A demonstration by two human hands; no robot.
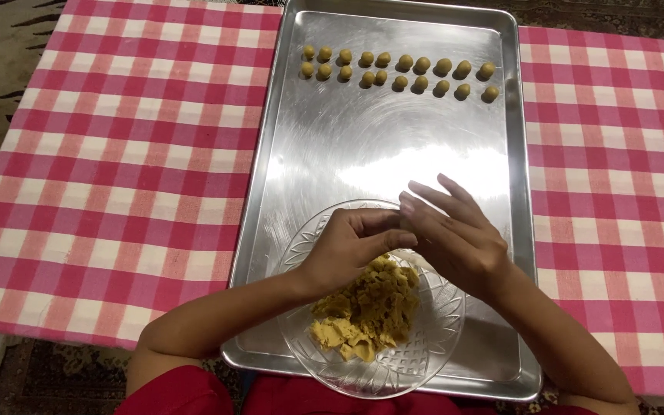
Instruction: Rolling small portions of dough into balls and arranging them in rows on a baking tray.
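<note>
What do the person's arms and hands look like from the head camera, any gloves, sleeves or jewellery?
Both hands are bare: no gloves on the left hand or the right hand, and no rings, watch or bracelets can be seen. The forearms are uncovered as far as the elbows. Red clothing shows at the bottom edge of the view; whether it has short sleeves cannot be told.

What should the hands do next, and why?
Probably set a ball beside the two rows of small yellow dough balls on the silver metal tray: both hands are pressed together above the clear glass bowl of dough, seemingly rolling a piece.
</note>
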